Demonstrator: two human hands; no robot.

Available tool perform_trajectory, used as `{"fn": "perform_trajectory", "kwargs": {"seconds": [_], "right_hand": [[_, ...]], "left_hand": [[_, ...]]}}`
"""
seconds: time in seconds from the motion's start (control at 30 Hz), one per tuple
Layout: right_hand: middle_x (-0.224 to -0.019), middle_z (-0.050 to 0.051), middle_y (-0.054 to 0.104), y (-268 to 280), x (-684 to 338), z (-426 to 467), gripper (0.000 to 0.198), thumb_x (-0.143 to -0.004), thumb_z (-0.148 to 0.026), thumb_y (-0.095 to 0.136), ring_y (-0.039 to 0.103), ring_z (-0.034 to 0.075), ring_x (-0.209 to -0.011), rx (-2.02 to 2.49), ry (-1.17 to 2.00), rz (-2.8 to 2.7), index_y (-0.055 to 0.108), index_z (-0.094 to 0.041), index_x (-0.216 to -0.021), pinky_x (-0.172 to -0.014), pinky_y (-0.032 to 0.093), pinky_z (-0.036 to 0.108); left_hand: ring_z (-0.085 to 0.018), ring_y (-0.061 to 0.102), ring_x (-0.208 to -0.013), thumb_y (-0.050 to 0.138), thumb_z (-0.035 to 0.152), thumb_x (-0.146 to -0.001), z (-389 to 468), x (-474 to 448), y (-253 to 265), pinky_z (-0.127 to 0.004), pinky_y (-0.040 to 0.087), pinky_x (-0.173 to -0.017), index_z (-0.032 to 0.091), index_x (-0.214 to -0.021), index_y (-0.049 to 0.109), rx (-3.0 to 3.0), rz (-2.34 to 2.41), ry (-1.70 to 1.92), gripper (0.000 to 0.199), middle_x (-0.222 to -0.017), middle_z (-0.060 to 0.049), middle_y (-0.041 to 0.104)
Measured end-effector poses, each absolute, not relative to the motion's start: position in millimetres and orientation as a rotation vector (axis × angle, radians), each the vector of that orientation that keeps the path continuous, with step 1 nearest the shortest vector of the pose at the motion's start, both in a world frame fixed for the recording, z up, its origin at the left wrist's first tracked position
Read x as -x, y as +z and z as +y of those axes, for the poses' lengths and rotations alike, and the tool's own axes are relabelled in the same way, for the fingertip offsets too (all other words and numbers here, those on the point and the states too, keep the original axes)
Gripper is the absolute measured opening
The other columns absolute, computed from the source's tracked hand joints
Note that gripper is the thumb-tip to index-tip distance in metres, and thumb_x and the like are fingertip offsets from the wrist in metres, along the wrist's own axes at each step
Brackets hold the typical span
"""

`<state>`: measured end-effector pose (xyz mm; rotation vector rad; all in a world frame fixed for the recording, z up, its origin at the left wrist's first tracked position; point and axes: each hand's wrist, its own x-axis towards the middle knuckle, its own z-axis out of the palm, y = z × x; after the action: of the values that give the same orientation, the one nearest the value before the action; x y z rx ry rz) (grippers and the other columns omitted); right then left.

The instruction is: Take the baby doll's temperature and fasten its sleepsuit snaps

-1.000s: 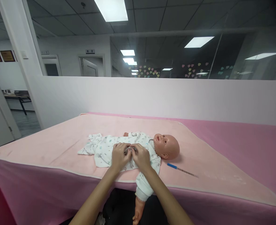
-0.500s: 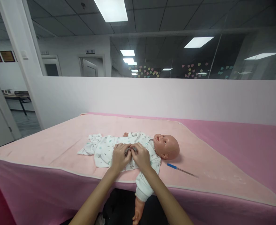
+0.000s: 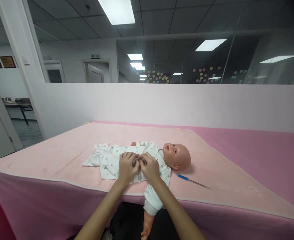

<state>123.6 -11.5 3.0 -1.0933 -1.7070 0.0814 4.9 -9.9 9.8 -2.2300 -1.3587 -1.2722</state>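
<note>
A baby doll (image 3: 181, 156) lies on its back with its head to the right. It wears a white romper (image 3: 109, 163) with small green and grey prints. My left hand (image 3: 127, 168) and my right hand (image 3: 150, 167) meet over its belly, fingers bent and thumbs close together. Both pinch the romper's front, where a grey trim shows between the fingertips; the exact grip is partly hidden. One doll arm (image 3: 147, 224) hangs over the table's near edge beneath my right forearm.
Near the doll's head lies a thin stick with a blue end (image 3: 183, 177), perhaps a thermometer. A peach blanket (image 3: 62, 150) covers the pink-clothed table (image 3: 261, 150). A white half wall (image 3: 161, 103) with glass above stands behind it.
Both hands stay at the same spot on the romper, with hardly any finger movement. The whole view has shifted very slightly.
</note>
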Motion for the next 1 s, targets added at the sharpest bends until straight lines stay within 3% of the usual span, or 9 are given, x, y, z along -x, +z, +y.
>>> {"fn": "perform_trajectory", "kwargs": {"seconds": [0.6, 1.0], "right_hand": [[-0.082, 0.0, 0.062, 2.4, -124.4, -11.0, 0.02, -0.079, -0.018, 0.045, 0.056, 0.012, -0.069, 1.051, 0.087, -1.703, 0.063, -0.023, -0.083, -0.064, 0.041, 0.022], [-0.08, 0.0, 0.062, 5.0, -124.5, -14.2, 0.023, -0.077, -0.014, 0.042, 0.056, 0.011, -0.069, 1.007, 0.109, -1.683, 0.063, -0.023, -0.079, -0.062, 0.041, 0.021]], "left_hand": [[-0.017, 0.054, -0.078, 0.044, 0.019, -0.079, -8.7, -2.5, 7.8, -0.037, 0.036, -0.08, 0.024, -0.084, 0.064, 2.227, -1.339, -1.33, 0.021, -0.082, -0.001, 0.066], [-0.015, 0.056, -0.072, 0.045, 0.022, -0.078, -8.9, -3.5, 7.9, -0.035, 0.036, -0.081, 0.021, -0.079, 0.058, 2.2, -1.356, -1.413, 0.013, -0.076, 0.0, 0.064]]}}
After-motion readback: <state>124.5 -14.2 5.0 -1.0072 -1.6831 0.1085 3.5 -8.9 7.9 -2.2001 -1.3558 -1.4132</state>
